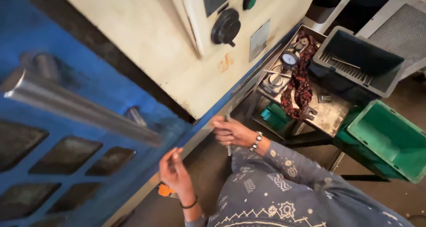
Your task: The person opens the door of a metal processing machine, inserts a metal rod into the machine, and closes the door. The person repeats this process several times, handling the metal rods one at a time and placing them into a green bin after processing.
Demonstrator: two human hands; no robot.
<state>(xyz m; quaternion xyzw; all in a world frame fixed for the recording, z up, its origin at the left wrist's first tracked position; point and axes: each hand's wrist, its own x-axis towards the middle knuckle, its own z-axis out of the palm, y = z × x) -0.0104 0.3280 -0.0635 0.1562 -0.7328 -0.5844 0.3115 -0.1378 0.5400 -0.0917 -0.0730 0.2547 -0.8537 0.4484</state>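
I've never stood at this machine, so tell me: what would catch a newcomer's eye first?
The long shiny steel bar slants across the blue machine frame at left. Below it, the left hand and right hand work close to the frame's edge. At right, a dial gauge sits on a metal tray, beside a bright green bin.

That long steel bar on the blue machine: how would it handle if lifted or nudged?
The steel bar looks solid and long, so probably heavy and rigid, not floppy. Its round, shiny surface suggests it could roll and feel slippery. Neither the left hand nor the right hand touches it; lifting one end would likely make it tip.
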